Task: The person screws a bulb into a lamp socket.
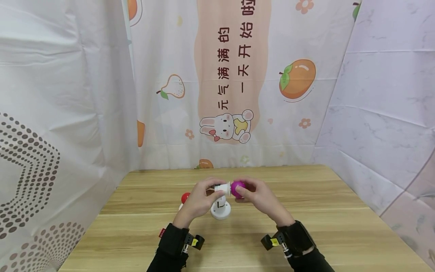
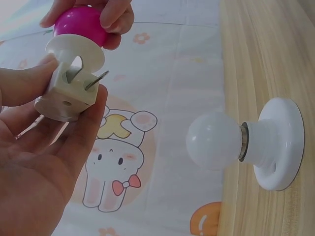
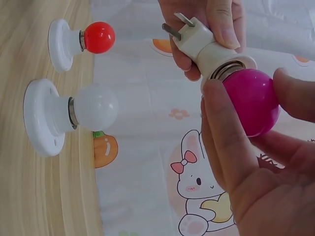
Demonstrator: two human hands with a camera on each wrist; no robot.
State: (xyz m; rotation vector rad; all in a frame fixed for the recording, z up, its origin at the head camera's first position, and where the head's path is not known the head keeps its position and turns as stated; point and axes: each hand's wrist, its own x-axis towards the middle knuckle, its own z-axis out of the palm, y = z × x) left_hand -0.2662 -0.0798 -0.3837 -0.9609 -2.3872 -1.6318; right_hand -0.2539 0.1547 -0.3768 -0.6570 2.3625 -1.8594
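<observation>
In the head view my left hand (image 1: 200,198) grips a white plug-in lamp socket (image 1: 222,188) above the table. Two flat metal prongs stick out of the socket's plug end in both wrist views. My right hand (image 1: 259,196) pinches a magenta light bulb (image 3: 252,102) between thumb and fingers. The bulb's base sits at the socket's mouth, and some of its metal thread shows in the right wrist view. How far it is screwed in, I cannot tell. Below the hands stands a white bulb (image 2: 214,141) in a round white lamp holder (image 2: 280,145).
A red bulb (image 3: 99,37) in another white holder (image 3: 60,45) stands to the left on the wooden table (image 1: 306,211). Printed curtains (image 1: 163,124) hang behind the table and at both sides. A small red tag (image 1: 162,232) shows beside the left wrist.
</observation>
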